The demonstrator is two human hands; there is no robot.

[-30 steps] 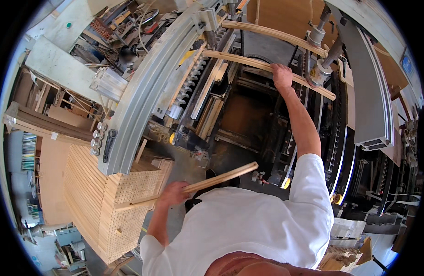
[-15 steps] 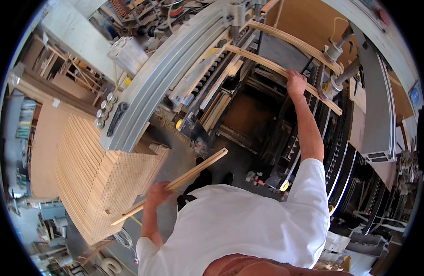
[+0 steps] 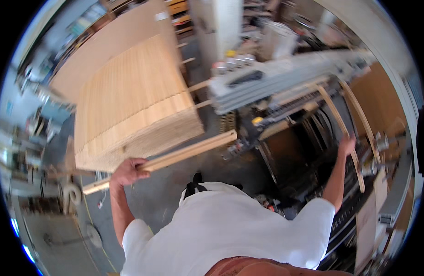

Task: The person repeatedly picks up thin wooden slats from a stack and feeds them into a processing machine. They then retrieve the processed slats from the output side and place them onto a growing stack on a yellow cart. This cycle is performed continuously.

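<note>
My left hand [image 3: 128, 172] is closed around a long, light wooden strip [image 3: 189, 152], gripping it toward its near left end. The strip is held at a slant, in front of a big stack of similar wooden strips [image 3: 133, 96]. Out to the right, my right hand [image 3: 346, 144], slightly blurred, is wrapped around a second wooden strip [image 3: 336, 112] that lies across the machine [image 3: 290, 152]. Beyond that one, a further wooden strip [image 3: 362, 115] lies roughly parallel on the same machine.
A grey metal beam [image 3: 276, 83] with round silver knobs runs along the machine's far side. Behind the stack stands a large brown board [image 3: 106, 39]. A pale column [image 3: 216, 27] rises at the back. Coiled white hose [image 3: 73, 195] lies at the left.
The view has swung left, toward the stack. My left hand has brought its strip forward beside the stack's front. My right hand still holds the strip on the machine.
</note>
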